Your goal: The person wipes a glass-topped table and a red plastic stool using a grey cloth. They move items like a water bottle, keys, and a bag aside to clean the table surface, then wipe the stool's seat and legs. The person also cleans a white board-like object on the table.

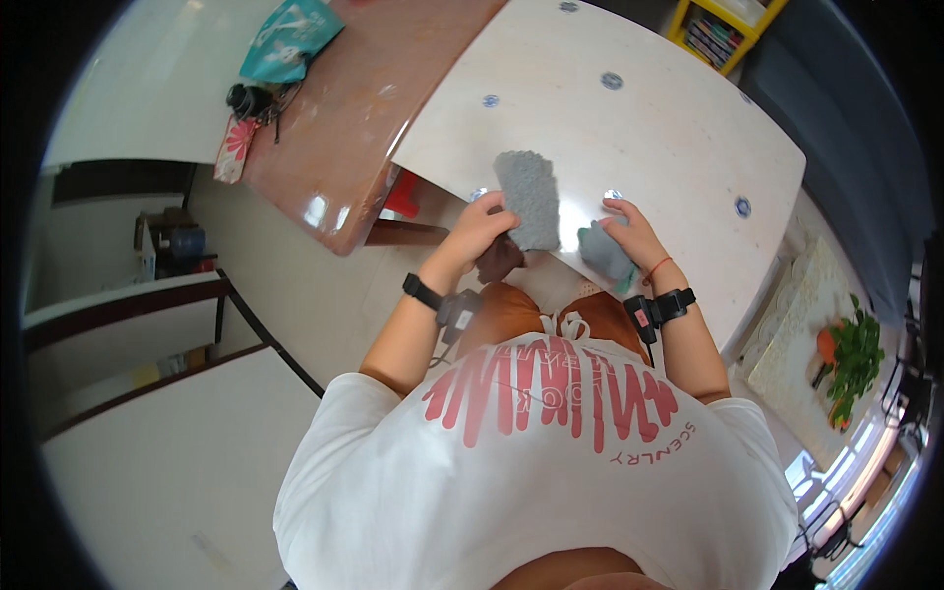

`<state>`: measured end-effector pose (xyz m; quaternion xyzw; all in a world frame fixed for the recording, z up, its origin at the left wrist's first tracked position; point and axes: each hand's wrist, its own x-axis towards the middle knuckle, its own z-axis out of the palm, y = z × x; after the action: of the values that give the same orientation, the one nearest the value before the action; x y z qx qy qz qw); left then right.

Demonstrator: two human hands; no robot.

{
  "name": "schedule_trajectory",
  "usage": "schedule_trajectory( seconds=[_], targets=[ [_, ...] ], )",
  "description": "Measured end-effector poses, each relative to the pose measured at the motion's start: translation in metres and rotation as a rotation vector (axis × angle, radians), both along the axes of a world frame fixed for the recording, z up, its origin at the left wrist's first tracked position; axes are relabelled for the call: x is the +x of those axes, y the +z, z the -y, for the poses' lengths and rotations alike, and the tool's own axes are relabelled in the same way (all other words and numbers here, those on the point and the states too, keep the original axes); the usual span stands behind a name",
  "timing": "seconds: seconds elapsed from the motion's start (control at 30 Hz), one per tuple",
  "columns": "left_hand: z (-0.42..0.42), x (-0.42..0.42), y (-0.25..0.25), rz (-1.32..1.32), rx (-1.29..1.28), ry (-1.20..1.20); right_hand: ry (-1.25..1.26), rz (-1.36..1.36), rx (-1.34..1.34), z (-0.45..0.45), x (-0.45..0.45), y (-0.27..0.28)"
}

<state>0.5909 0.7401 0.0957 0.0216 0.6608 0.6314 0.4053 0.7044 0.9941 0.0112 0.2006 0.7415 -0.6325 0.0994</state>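
My left hand (478,225) pinches the left edge of a grey fluffy cloth (529,200), a flat rectangle held near the edge of the white table (678,155). Below those fingers hangs a dark brown cloth (500,259); whether the same hand grips it I cannot tell. In my right hand (640,237) is a crumpled grey-blue cloth (606,247), with green cloth (627,280) showing at its edges. Both hands are apart, one on each side of the table's near edge.
A brown glossy table (346,147) adjoins the white one on the left. On it lie a teal bag (289,43), a black corded object (249,99) and a flowered packet (236,147). A potted plant (855,354) stands at right, near a dark sofa (818,110).
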Motion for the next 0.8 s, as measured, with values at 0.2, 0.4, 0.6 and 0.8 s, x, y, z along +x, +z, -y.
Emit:
schedule_trajectory(
  seconds=[0.2,0.4,0.6,0.8],
  targets=[
    [0.086,-0.055,0.003,-0.008,0.005,0.046,-0.134,-0.163,0.093,0.045,-0.081,-0.018],
    [0.148,-0.147,0.011,0.018,0.150,0.046,-0.208,-0.223,1.109,0.078,-0.137,-0.006],
    [0.172,-0.206,0.030,0.315,0.405,0.003,-0.084,0.093,-0.369,0.180,-0.210,0.027],
    [0.211,-0.261,-0.047,-0.643,-0.276,-0.175,-0.267,-0.152,-0.762,0.253,-0.246,0.044]
  ],
)
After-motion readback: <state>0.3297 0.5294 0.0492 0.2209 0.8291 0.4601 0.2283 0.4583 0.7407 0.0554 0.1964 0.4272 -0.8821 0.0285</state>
